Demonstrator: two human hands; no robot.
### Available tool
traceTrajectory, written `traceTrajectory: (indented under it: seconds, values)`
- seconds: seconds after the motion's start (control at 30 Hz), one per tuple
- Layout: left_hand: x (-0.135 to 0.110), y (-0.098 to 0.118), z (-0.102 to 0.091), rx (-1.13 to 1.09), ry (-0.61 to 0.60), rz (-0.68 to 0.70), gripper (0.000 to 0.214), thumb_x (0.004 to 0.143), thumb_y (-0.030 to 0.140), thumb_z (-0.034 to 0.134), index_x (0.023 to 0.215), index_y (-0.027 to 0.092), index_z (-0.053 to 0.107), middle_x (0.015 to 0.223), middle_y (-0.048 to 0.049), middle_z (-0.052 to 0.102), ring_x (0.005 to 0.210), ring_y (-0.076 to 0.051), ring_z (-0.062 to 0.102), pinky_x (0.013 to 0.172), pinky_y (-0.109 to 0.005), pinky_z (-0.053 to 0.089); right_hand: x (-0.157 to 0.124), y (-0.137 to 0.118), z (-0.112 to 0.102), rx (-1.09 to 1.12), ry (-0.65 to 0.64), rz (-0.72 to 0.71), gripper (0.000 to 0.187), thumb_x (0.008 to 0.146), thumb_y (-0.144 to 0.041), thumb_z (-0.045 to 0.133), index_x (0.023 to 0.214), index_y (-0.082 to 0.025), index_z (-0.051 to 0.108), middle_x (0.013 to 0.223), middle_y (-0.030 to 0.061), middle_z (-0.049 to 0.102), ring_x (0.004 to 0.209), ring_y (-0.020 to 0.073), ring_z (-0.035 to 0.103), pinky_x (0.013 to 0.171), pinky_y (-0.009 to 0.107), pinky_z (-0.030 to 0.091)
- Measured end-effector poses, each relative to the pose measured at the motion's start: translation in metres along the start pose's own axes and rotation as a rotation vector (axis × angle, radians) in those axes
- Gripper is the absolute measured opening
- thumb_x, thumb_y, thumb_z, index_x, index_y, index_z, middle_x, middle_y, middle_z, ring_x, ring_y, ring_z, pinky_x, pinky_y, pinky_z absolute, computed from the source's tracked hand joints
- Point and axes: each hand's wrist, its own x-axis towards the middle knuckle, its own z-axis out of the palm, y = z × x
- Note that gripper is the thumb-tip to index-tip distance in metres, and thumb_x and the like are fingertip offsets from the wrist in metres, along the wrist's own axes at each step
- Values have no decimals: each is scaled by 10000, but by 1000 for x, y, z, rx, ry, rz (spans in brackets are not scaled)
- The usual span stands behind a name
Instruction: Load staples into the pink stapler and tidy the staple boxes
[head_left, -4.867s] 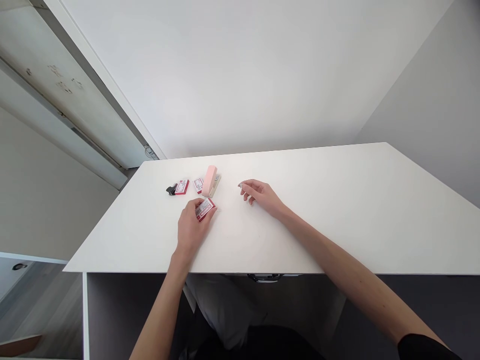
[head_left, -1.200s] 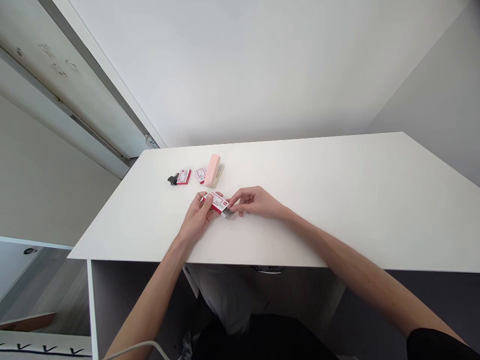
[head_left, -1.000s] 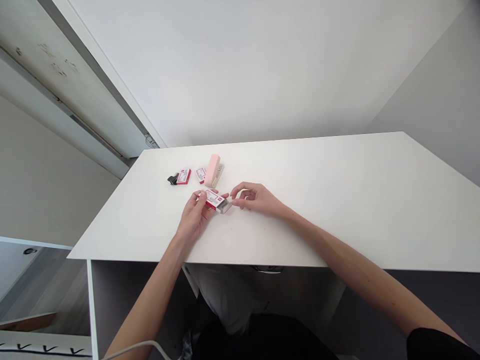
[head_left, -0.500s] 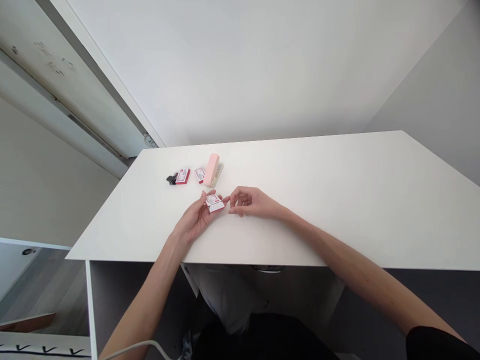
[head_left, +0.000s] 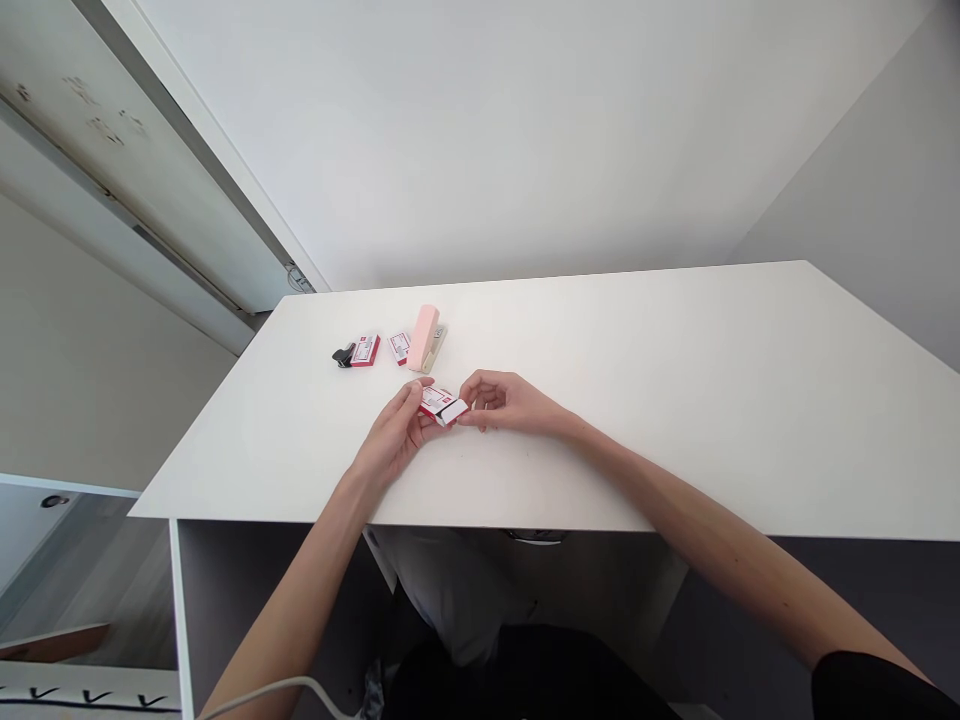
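Observation:
My left hand [head_left: 397, 425] is closed around a small red-and-white staple box [head_left: 437, 400], thumb on top and fingers underneath. A dark gap shows near the box's right end, beside a white end piece. My right hand [head_left: 499, 400] has its fingers curled, with thumb and forefinger at that white end; the exact contact is partly hidden. Just behind the box stands a pink stapler [head_left: 424, 338], its upper arm raised from the pale base. A second staple box [head_left: 399, 347] lies against the stapler's left side.
Farther left on the white table [head_left: 637, 390] lie another red-and-white box [head_left: 365, 350] and a black binder clip [head_left: 343, 355] touching it. A wall rises behind the table. A white cable [head_left: 292, 685] crosses my left forearm.
My left hand has brought the box rightward to the fingers of my right hand. A dark gap now shows near the box's end. My right hand has hardly moved.

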Motion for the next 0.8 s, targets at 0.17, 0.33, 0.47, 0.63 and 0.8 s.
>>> traceTrajectory:
  seconds: [0.17, 0.33, 0.47, 0.63, 0.8]
  values:
    - [1, -6, -1, 124, -25, 192, 441, 962, 516, 753, 1248, 222, 593, 1130, -63, 764, 950, -165, 753, 849, -318, 666, 1, -1, -1, 44, 32, 11, 375, 872, -490, 849, 1054, -222, 660, 918, 7, 728, 677, 123, 651, 601, 270, 530]
    - [2, -8, -3, 285, -47, 312, 511, 961, 576, 719, 1302, 253, 519, 1152, -66, 757, 959, -201, 766, 861, -395, 673, 2, -3, -1, 49, 50, 28, 386, 936, -566, 757, 1066, -220, 644, 920, 24, 750, 676, 128, 658, 584, 266, 523]
    - [2, -9, -2, 313, -85, 348, 481, 978, 568, 697, 1287, 249, 514, 1261, -97, 728, 1020, -217, 762, 893, -435, 674, 2, -3, -1, 68, 23, 27, 382, 938, -560, 762, 1066, -227, 625, 870, 3, 734, 667, 128, 648, 581, 264, 513]
    - [2, -12, -4, 363, -142, 334, 465, 1011, 556, 654, 1329, 257, 494, 1305, -105, 717, 1020, -222, 765, 924, -462, 662, 2, 0, -2, 92, -7, 29, 390, 921, -541, 793, 1087, -234, 618, 780, -35, 692, 617, 119, 601, 590, 271, 500]
    - [-5, -8, 2, 463, -173, 282, 497, 1021, 563, 626, 1390, 240, 545, 1374, -111, 694, 986, -211, 768, 978, -434, 632, 2, 3, -2, 70, -2, 37, 428, 881, -548, 829, 1088, -242, 614, 731, -61, 659, 593, 117, 575, 597, 278, 491]
